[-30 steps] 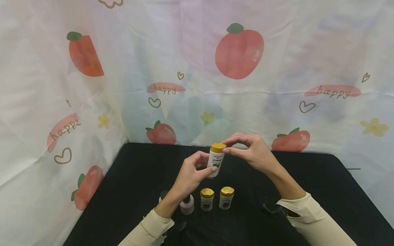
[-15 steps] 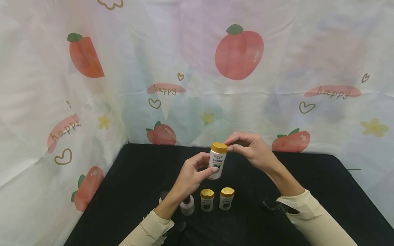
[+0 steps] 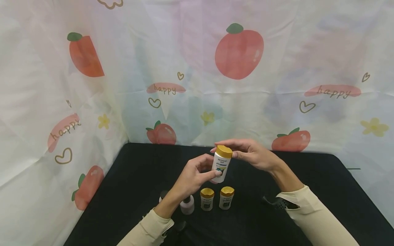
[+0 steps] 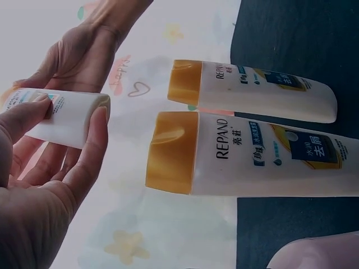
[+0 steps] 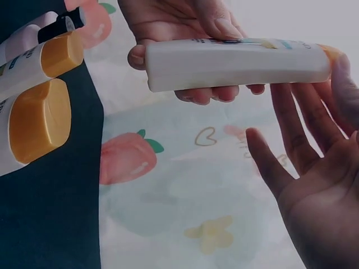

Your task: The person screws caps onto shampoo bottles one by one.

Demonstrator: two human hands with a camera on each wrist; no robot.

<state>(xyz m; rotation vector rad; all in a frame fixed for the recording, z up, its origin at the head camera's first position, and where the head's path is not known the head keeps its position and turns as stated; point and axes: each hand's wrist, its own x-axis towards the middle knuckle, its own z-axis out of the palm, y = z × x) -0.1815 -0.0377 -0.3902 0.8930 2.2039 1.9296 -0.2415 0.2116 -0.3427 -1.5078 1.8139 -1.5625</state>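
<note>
A white shampoo bottle with a gold cap (image 3: 222, 163) is held up over the table, tilted slightly, its label facing me. My left hand (image 3: 194, 175) grips its lower body, thumb across the label. The thumb and fingers of my right hand (image 3: 253, 156) are around the gold cap, the thumb at its near right edge and the fingers behind. In the right wrist view the bottle (image 5: 235, 66) lies across both hands, the other right-hand fingers spread loosely. Two similar shampoo bottles (image 3: 207, 202) (image 3: 226, 201) stand upright below the hands.
Left of those stand pale pink bottles with dark caps (image 3: 187, 206), partly covered by my left forearm. The black table (image 3: 147, 164) meets a fruit-printed cloth (image 3: 197, 51) at its back and left. A dark strap (image 3: 278, 204) is at my right cuff.
The held bottle has moved slightly right and down, tilting more. My right hand's fingers have stretched farther behind the cap, while its thumb stays at the cap's edge.
</note>
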